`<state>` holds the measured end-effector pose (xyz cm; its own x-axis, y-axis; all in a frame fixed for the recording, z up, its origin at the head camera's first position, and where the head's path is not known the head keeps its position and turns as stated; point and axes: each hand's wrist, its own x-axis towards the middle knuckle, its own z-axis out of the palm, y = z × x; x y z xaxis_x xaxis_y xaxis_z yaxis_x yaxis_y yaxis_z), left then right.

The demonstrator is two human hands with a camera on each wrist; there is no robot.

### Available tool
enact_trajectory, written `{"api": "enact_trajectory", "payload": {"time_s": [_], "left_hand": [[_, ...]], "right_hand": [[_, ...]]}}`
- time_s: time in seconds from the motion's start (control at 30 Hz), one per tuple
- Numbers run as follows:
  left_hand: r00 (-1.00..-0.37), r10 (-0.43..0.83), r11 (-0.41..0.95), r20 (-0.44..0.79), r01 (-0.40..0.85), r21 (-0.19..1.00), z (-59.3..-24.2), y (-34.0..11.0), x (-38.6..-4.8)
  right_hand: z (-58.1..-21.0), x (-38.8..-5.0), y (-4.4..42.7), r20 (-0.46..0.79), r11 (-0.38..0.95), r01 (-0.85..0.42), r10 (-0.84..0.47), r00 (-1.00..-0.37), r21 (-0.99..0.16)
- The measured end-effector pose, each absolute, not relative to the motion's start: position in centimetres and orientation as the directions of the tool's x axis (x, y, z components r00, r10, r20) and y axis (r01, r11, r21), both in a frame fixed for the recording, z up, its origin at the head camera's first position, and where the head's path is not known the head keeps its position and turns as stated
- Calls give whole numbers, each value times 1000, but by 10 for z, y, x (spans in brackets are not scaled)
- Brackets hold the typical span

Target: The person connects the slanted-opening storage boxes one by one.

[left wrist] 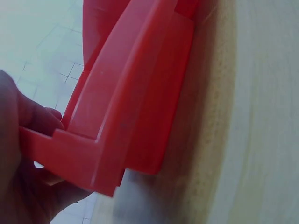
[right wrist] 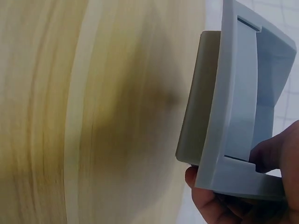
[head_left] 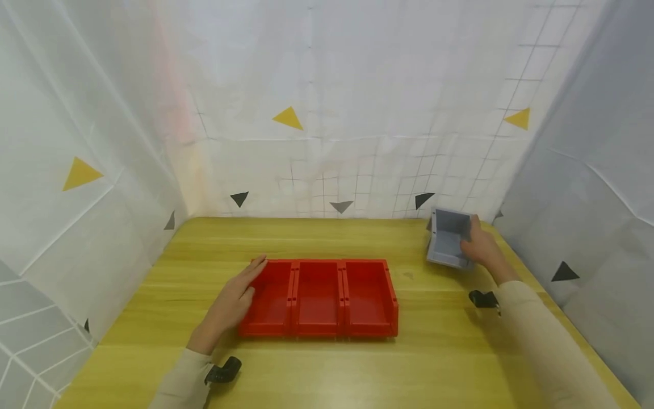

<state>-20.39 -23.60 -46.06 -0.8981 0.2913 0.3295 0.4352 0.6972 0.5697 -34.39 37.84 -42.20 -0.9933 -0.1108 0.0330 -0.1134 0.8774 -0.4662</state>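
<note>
Three red storage bins (head_left: pixel 318 326) stand side by side in a row on the wooden table. My left hand (head_left: pixel 227 304) grips the left wall of the leftmost bin, thumb on the inner side and fingers along the outside. The left wrist view shows that red bin's front lip (left wrist: pixel 117 93) close up, with the hand (left wrist: pixel 28 154) around its side wall. At the back right, my right hand (head_left: pixel 482 247) pinches the right wall of a grey storage bin (head_left: pixel 448 244). In the right wrist view the grey bin (right wrist: pixel 238 93) is raised over the table, its shadow below.
The wooden table (head_left: pixel 327 375) reaches back to a white sheet (head_left: pixel 357 85) printed with triangles and grid lines. Similar sheets hang at the left (head_left: pixel 46 113) and right (head_left: pixel 603 187). Bare table lies between the red bins and the grey one.
</note>
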Motion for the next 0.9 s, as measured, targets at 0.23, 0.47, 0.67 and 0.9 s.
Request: {"api": "enact_trajectory", "payload": {"time_s": [0.23, 0.47, 0.67, 0.9], "left_hand": [[-902, 287, 703, 323, 427, 568, -460, -236, -204], [-902, 287, 697, 324, 428, 575, -460, -236, -204], [-900, 285, 697, 329, 430, 574, -458, -236, -203], [-897, 284, 691, 337, 436, 577, -458, -236, -202]], "right_hand": [[-409, -330, 364, 60, 882, -140, -127, -990, -451], [-403, -317, 355, 130, 883, -211, -172, -976, -420], [-393, -303, 344, 165, 870, -258, -206, -965, -421], [-382, -284, 324, 191, 851, -307, -247, -950, -426]]}}
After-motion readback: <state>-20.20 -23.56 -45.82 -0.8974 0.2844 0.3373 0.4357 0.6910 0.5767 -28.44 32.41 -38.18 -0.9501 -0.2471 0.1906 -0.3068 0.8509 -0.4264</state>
